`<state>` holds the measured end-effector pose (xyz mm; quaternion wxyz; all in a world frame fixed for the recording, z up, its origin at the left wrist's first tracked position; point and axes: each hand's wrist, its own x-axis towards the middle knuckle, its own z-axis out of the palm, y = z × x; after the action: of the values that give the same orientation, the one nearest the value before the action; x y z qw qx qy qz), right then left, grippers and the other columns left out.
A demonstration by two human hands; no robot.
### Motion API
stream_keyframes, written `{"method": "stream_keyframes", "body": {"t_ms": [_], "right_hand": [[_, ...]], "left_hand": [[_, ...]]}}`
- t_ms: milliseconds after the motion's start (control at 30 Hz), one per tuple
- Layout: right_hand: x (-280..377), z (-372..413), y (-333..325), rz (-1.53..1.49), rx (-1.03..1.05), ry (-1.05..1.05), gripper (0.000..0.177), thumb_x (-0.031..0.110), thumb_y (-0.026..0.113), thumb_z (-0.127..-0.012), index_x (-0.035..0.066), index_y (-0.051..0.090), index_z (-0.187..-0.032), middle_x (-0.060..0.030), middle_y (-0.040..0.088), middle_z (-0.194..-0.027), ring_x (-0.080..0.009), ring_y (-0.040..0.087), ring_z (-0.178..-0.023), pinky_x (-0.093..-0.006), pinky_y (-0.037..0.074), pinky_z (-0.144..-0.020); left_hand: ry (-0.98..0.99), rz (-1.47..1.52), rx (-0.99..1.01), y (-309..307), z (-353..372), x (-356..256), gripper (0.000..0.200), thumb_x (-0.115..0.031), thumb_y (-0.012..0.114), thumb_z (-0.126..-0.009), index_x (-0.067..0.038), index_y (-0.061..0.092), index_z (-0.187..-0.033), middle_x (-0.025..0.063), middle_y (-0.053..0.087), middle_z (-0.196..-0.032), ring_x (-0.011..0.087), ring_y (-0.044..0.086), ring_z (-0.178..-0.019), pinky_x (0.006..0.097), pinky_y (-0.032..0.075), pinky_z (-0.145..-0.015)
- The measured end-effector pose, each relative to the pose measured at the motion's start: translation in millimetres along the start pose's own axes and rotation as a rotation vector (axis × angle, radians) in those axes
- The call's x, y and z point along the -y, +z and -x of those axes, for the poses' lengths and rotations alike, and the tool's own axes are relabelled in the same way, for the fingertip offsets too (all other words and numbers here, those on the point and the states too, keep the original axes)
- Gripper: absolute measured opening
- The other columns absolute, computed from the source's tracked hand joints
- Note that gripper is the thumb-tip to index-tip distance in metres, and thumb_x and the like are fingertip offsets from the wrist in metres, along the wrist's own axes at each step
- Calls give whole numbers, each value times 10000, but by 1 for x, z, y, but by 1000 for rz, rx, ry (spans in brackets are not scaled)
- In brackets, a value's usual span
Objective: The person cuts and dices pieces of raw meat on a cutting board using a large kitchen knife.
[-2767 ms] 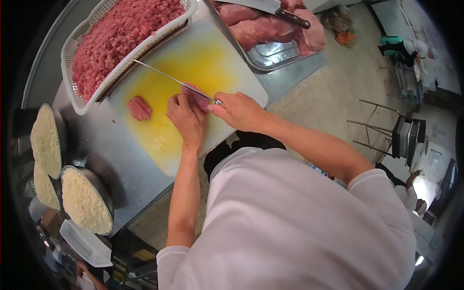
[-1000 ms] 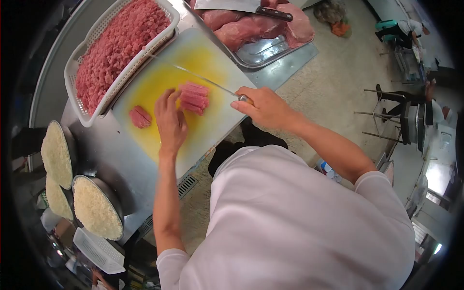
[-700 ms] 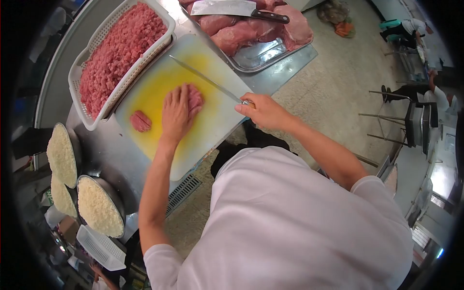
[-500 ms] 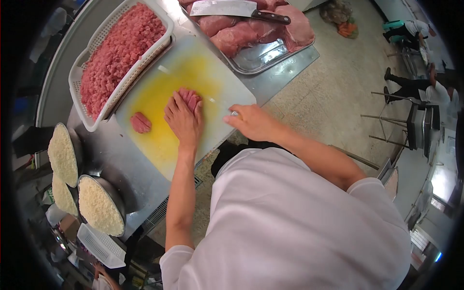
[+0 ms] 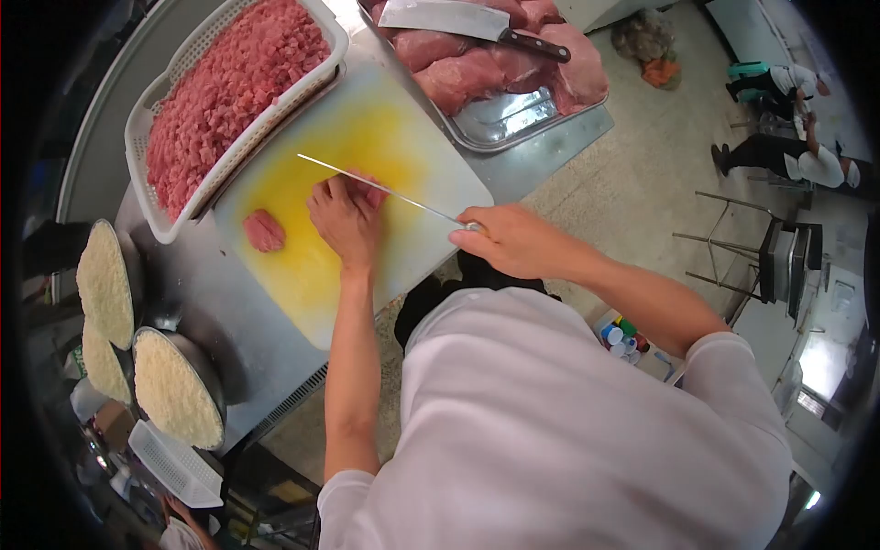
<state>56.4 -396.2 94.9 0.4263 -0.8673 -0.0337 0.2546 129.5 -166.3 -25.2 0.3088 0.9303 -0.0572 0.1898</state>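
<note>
My left hand (image 5: pixel 345 223) presses its bent fingers onto a piece of raw meat (image 5: pixel 377 195) on the cutting board (image 5: pixel 445 160), whose middle is stained yellow. A knife (image 5: pixel 417 205) is gripped by its handle in my right hand (image 5: pixel 513 240), at the board's right edge. Its long blade, seen edge-on as a thin line, reaches left across the meat just beyond my left fingers. Part of the meat is hidden under that hand. To the left, a smaller chunk of meat (image 5: pixel 264 230) lies alone on the board.
A white basket (image 5: pixel 139 151) of diced meat stands beyond the board's left side. At the back, a metal tray (image 5: pixel 477 137) holds large meat pieces with a cleaver (image 5: pixel 449 17) on top. Bowls of white crumbs (image 5: pixel 174 390) sit at left. People (image 5: pixel 779 156) are at far right.
The knife blade, blurred and hardly visible before, now shows as a sharp thin line over the meat. My right hand has shifted slightly right and down; my left hand stays on the meat.
</note>
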Motion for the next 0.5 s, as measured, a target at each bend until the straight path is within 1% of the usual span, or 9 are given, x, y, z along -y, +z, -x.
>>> {"method": "stream_keyframes", "body": {"t_ms": [33,67,133,267,333,367,433,467,500], "right_hand": [[-10,-16,10,42,-48,-95,483,422,573,-1013,-47,687,-1011,-259,714,-872,-469,685,-857,-529,527,-792],[-10,-31,20,43,-46,-79,483,422,573,-1013,-47,687,-1011,-259,714,-872,-469,685,-857,-529,527,-792],[-5,-61,32,66,-7,-55,481,408,555,-1030,-44,672,-1145,-278,707,-914,-462,683,-907,-504,521,-838],[14,-51,5,125,-6,-45,489,409,554,-1031,-50,658,-1165,-284,705,-916,-459,687,-918,-512,520,-834],[41,-27,-13,45,158,110,470,417,580,-1004,-41,680,-1029,-293,707,-965,-482,665,-985,-541,521,-861],[33,-33,-4,44,162,112,470,417,580,-1004,-41,680,-1029,-293,707,-965,-482,665,-985,-541,521,-861],[5,-48,23,65,-4,-76,458,412,586,-1002,-36,677,-983,-283,708,-920,-481,672,-940,-550,521,-835],[0,-57,32,69,-6,-70,458,412,586,-1002,-36,677,-983,-283,708,-920,-481,672,-940,-550,521,-835],[5,-71,37,90,-79,-123,451,409,583,-1005,-31,674,-974,-282,708,-916,-485,673,-922,-555,519,-830]], "left_hand": [[27,-73,-27,1,-5,-6,161,-106,625,-906,-10,618,-1035,177,597,-1012,392,549,-966,496,432,-832],[22,-63,-15,0,-5,-8,161,-106,625,-906,-10,618,-1035,177,597,-1012,392,549,-966,496,432,-832],[1,-55,-1,-2,-4,-10,164,-93,644,-877,-22,613,-1022,173,597,-993,389,548,-953,497,429,-827],[2,32,-39,8,-5,2,174,-94,655,-871,-30,618,-1029,172,596,-1005,385,538,-940,495,425,-825],[8,11,-24,3,-2,0,152,-111,612,-918,-19,601,-1038,177,582,-955,406,536,-916,506,419,-824],[6,10,-21,2,-2,-1,152,-111,612,-918,-19,601,-1038,177,582,-955,406,536,-916,506,419,-824],[13,-20,-50,3,-5,-5,130,-120,608,-938,-22,597,-1022,182,575,-940,408,538,-912,504,415,-822],[12,-13,-49,3,-3,-4,130,-120,608,-938,-22,597,-1022,182,575,-940,408,538,-912,504,415,-822],[-5,-4,-24,2,-4,-1,148,-119,616,-927,-19,598,-1035,186,583,-973,404,534,-925,502,416,-824]]}}
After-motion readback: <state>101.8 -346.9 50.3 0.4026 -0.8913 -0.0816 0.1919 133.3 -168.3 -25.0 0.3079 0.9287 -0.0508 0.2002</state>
